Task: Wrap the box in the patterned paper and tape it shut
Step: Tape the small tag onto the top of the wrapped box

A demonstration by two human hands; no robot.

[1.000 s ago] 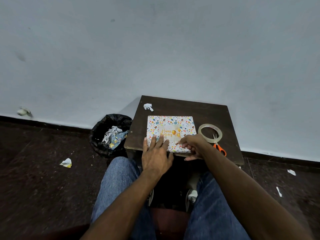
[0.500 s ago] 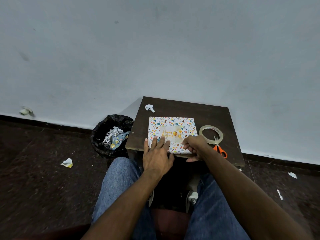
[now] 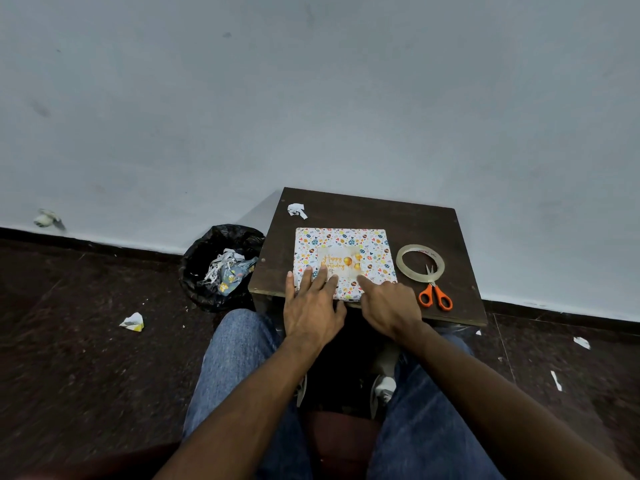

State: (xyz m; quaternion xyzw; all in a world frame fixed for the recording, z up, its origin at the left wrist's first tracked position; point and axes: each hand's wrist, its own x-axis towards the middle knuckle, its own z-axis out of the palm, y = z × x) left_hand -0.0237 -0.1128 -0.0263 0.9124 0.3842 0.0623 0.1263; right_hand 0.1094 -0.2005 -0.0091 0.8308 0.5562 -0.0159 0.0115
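Wrapped box [image 3: 341, 251] lay on the table [image 3: 408, 220], near its front edge. Left hand [image 3: 313, 306] rested flat on the box's near-left corner, fingers [image 3: 320, 277] spread straight. Right hand [image 3: 389, 306] pressed one extended forefinger on the near edge; what lay beneath, probably tape, was unclear. Judgement: hold the box steady, rub firmly along the seam.

Count: one box, one tape roll [image 3: 420, 263] right of box, one pair of orange scissors [image 3: 434, 292].

Flat rectangular box [image 3: 344, 261] lying flat near front edge of table [image 3: 408, 220], fully covered in white patterned paper with multicoloured motifs, gold "Happy Birthday" panel facing up
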